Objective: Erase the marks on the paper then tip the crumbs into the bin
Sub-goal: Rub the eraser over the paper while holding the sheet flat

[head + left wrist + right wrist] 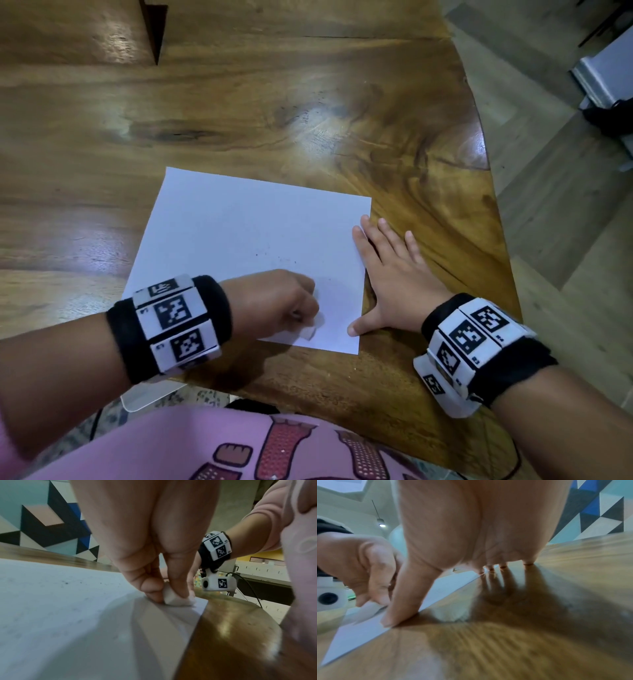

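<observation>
While left hand (274, 301) fingers pinch the eraser (173, 599), right hand (394, 284) lies flat across paper (239, 233); crumbs (274, 258) nearby.

Glossy brown wooden table (239, 113), curved edge at right. Grey-green plank floor (548, 192) beyond. Wall with geometric blue, black, teal, white triangle pattern (51, 520). Lit pendant lamp (381, 523) hanging from pale ceiling.
</observation>
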The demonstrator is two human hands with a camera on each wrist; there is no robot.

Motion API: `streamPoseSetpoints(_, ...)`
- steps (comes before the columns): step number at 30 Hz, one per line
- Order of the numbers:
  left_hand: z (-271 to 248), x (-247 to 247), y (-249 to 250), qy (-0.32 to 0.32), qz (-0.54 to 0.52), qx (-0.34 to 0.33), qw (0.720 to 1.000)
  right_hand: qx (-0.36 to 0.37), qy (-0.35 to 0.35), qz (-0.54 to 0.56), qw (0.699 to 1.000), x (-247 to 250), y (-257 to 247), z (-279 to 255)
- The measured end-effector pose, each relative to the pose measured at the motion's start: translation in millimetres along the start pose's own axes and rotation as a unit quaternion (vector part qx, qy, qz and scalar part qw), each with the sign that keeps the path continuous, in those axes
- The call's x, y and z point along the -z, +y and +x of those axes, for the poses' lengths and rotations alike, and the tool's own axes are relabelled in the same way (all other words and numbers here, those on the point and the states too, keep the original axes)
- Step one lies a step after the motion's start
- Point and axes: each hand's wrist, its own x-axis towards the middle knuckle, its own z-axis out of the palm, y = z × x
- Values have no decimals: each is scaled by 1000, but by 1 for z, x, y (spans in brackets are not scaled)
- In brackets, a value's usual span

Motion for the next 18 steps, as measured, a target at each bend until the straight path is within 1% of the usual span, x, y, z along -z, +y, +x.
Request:
streamPoseSetpoints(1,0,1,0,-5,-4,5,1000,0,-1,1,1000,0,0,0)
streamPoseSetpoints(2,4,5,-1,4,9,3,1000,0,-1,2,1000,1,-1,0)
streamPoseSetpoints(4,16,16,1,55,18,5,998,-2,1,2,1000,1,-1,-1)
streamPoseSetpoints(6,34,29,3,109,21,28,993,-3,1,2,1000,1,-1,0)
streamPoseSetpoints(9,52,39,7,151,13,79,985,-3,5,6,1000,1,-1,0)
streamPoseSetpoints(10,53,37,8,152,7,82,985,-3,7,8,1000,1,-1,0)
streamPoseSetpoints(12,43,31,9,132,17,51,990,-4,11,11,1000,1,-1,1)
streamPoseSetpoints(14,25,20,6,76,28,6,997,-4,15,13,1000,0,-1,1)
streamPoseSetpoints(16,15,15,4,24,33,-4,999,-4,17,14,1000,0,-1,1)
streamPoseSetpoints(17,17,17,4,20,36,-6,999,-3,17,14,1000,0,-1,1)
streamPoseSetpoints(18,23,22,6,34,44,-8,998,-2,18,14,1000,0,-1,1)
